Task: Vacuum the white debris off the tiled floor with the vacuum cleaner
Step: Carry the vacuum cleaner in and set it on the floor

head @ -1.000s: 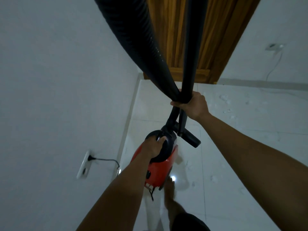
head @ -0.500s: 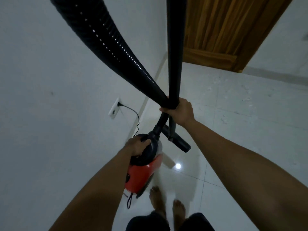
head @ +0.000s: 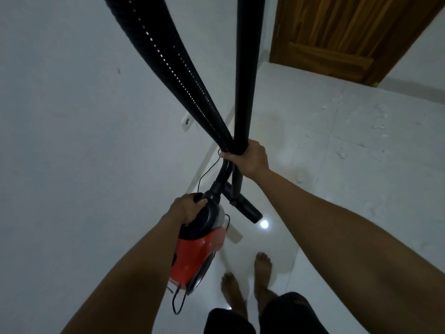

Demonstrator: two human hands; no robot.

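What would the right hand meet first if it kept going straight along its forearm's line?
Probably the white wall. The right hand, closed around the hose and tube, points up-left toward it; depth is unclear.

Glossy tiled floor (head: 337, 165), ribbed matt hose (head: 173, 63), shiny red plastic vacuum cleaner (head: 195, 256), grained wood door (head: 349, 32).

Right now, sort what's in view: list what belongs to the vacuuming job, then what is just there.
Belongs to the job:
- red vacuum cleaner, held by the left hand
- ribbed hose and rigid tube, gripped together by the right hand
- white debris on the tiled floor
- power cord

Just there:
- wooden door
- wall socket
- white wall
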